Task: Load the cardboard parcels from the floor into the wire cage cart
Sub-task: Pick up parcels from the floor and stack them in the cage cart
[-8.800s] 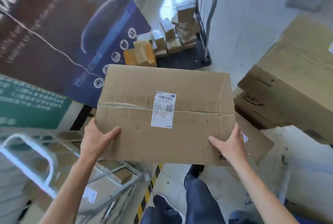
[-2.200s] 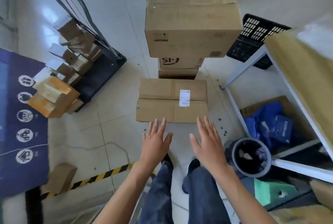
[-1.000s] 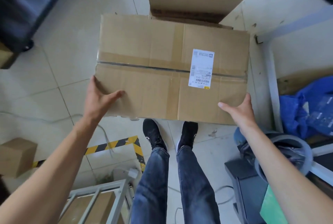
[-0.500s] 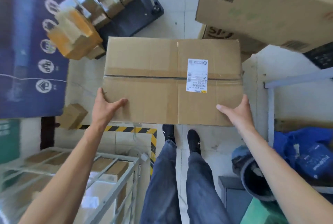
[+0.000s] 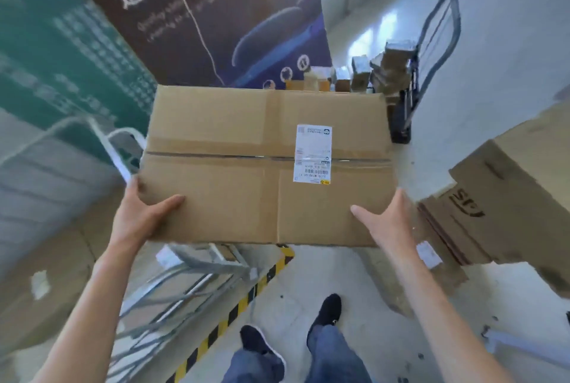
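I hold a wide, flat cardboard parcel [image 5: 240,163] with a white shipping label at chest height. My left hand [image 5: 140,219] grips its near left corner, thumb on top. My right hand [image 5: 387,222] grips its near right edge, thumb on top. The white wire cage cart [image 5: 197,278] stands low at the left, its rail partly under the parcel. Cardboard parcels [image 5: 46,284] lie inside the cart, blurred.
Large stacked cardboard boxes [image 5: 512,197] stand close on the right. A black hand trolley [image 5: 407,105] loaded with several small parcels is at the back right. A printed banner [image 5: 216,12] lines the wall ahead. Yellow-black tape [image 5: 234,315] runs across the floor by my feet.
I have turned left with the parcel held in both hands. The cage cart now sits under its left side, and the big boxes have shifted to the right of view.
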`<state>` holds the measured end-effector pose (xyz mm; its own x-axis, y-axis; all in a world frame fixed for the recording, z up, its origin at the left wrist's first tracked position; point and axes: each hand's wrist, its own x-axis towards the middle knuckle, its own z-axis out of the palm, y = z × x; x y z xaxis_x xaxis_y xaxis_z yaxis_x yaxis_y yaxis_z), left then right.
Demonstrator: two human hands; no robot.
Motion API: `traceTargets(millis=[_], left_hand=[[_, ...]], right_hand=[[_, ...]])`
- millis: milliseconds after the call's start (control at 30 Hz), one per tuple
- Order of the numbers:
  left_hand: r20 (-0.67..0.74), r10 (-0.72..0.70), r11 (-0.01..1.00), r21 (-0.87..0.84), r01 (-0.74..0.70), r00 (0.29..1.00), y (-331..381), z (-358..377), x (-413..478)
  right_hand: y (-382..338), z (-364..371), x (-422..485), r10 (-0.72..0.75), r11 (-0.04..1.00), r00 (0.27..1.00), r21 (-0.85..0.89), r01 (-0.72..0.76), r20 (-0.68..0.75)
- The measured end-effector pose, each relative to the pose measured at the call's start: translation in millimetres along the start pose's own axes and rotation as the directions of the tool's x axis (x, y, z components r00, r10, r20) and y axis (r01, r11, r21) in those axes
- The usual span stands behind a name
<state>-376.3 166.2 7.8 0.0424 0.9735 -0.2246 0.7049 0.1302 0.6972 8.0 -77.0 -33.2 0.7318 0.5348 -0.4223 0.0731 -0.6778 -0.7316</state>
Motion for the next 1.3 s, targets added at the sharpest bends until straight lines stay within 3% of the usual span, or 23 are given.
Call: traceTargets(millis=[133, 333, 500, 700, 1033, 1300], left_hand=[[-0.179, -0.124, 0.992, -0.056, 0.116, 0.976, -69, -103, -57], [-0.356, -0.323, 0.945, -0.165, 0.281, 0.877, -198, -234, -159], [-0.44, -0.411, 0.912, -0.207, 0.356, 0.799, -296, -323, -226], [-0.486, -0.427, 0.904, -0.22, 0.366, 0.763, -384, -404, -268], [-0.484, -0.502, 0.865, -0.271, 0.423, 0.717, -486, -469, -253], [-0.46, -0.567, 0.822, -0.375, 0.429, 0.683, -569, -535, -180]], right_hand=[[-69, 62, -44, -0.137, 0.987, 0.976, -0.059, 0.149, 0.171], [-126, 177, -149, -0.265, 0.948, 0.868, -0.049, 0.314, 0.419], [-139, 273, -253, -0.308, 0.92, 0.806, -0.056, 0.387, 0.506], [-142, 356, -346, -0.339, 0.894, 0.757, -0.06, 0.445, 0.558], [-191, 465, -399, -0.36, 0.859, 0.718, -0.09, 0.505, 0.596], [-237, 611, -414, -0.33, 0.879, 0.707, -0.069, 0.472, 0.625]])
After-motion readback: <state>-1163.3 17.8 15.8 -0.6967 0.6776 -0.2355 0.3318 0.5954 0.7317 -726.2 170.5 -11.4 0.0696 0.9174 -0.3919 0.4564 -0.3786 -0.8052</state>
